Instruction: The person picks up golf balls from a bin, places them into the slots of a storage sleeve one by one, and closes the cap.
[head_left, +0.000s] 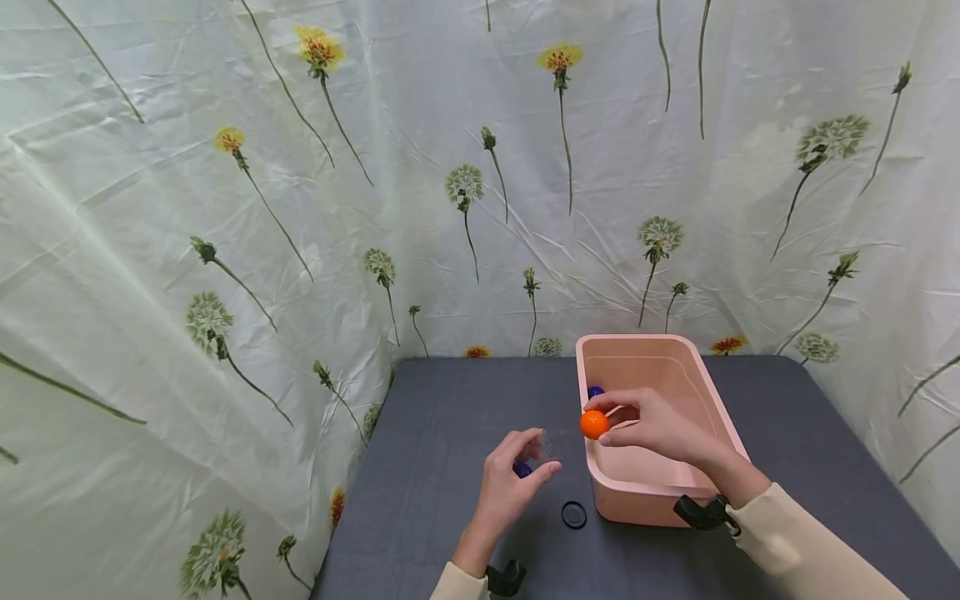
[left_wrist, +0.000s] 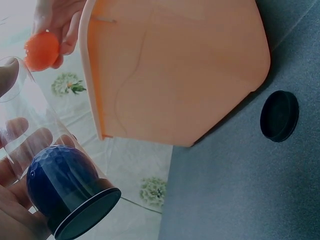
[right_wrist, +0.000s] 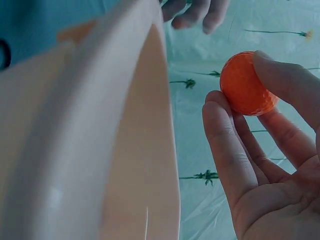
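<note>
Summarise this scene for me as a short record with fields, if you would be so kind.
Left hand: holds a clear tube
Tube contents: one dark blue ball
Right hand: pinches an orange ball near the bin's rim
Pink bin: holds a second blue ball
Black cap: lies on the grey table, apart from the tube
Backdrop: flower-patterned sheet

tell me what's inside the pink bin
A blue ball shows near the left wall of the pink bin, its lower part covered by the right hand. Anything else behind that hand cannot be seen.
</note>
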